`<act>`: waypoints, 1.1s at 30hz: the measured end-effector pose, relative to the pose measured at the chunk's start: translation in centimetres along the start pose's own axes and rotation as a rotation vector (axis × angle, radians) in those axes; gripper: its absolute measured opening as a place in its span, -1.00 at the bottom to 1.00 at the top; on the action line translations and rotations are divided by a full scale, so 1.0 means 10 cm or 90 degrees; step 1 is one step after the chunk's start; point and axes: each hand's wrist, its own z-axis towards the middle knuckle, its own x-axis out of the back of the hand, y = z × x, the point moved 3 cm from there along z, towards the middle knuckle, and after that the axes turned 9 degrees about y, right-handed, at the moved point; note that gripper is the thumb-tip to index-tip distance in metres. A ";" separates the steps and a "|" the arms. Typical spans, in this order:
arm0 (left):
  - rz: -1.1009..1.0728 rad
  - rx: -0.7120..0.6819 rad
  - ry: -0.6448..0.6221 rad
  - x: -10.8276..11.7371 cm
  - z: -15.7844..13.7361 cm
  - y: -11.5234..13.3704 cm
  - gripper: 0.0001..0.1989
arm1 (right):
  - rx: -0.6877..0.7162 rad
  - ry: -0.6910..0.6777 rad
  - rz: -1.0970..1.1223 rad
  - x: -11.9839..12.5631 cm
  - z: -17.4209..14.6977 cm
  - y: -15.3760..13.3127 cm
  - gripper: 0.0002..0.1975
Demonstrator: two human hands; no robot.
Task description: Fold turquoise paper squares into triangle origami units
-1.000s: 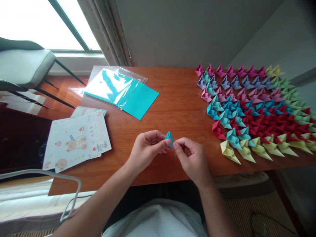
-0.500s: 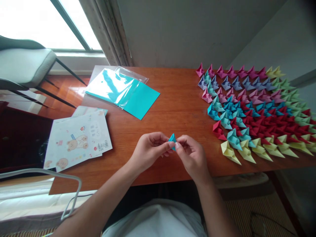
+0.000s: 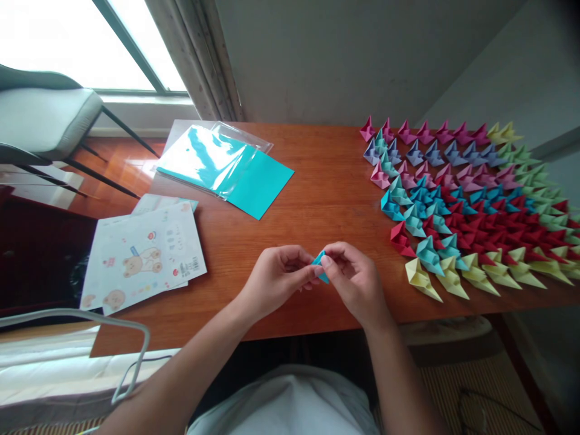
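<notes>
Both hands meet above the near edge of the brown wooden table (image 3: 326,202), pinching a small folded piece of blue origami paper (image 3: 324,278) between them. The left hand (image 3: 278,279) grips its left side between thumb and curled fingers; the right hand (image 3: 356,277) presses its thumb over the front, covering part of the paper, so its exact folds cannot be made out. Beyond the hands, to the left, turquoise paper sheets (image 3: 263,187) stick partly out of a clear plastic sleeve (image 3: 222,181). Nearer on that side, a white bear-print packet (image 3: 176,257) overlaps other flat packets and reaches past the table's left edge. At the right stand crowded rows of pointed origami figures: magenta ones (image 3: 425,133) along the far side, red ones (image 3: 402,239) further in, pale yellow ones (image 3: 421,279) nearest the person
</notes>
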 end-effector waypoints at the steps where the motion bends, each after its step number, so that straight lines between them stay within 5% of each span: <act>1: 0.003 0.000 -0.003 0.00 0.00 0.00 -0.71 | 0.015 -0.001 -0.013 0.01 0.01 0.00 -0.90; 11: 0.011 -0.015 -0.025 0.00 0.00 -0.01 -0.74 | 0.044 0.023 -0.043 0.00 0.00 0.00 -0.87; 21: 0.035 -0.042 -0.011 -0.01 0.00 0.02 -0.73 | -0.071 -0.017 0.145 0.03 0.02 0.06 -0.75; 26: 0.083 -0.059 -0.010 0.00 0.01 -0.02 -0.72 | -0.054 -0.031 0.102 0.01 0.01 0.04 -0.87; 33: 0.129 -0.146 0.003 -0.01 0.01 -0.02 -0.77 | 0.000 0.101 0.088 -0.02 -0.03 0.07 -0.91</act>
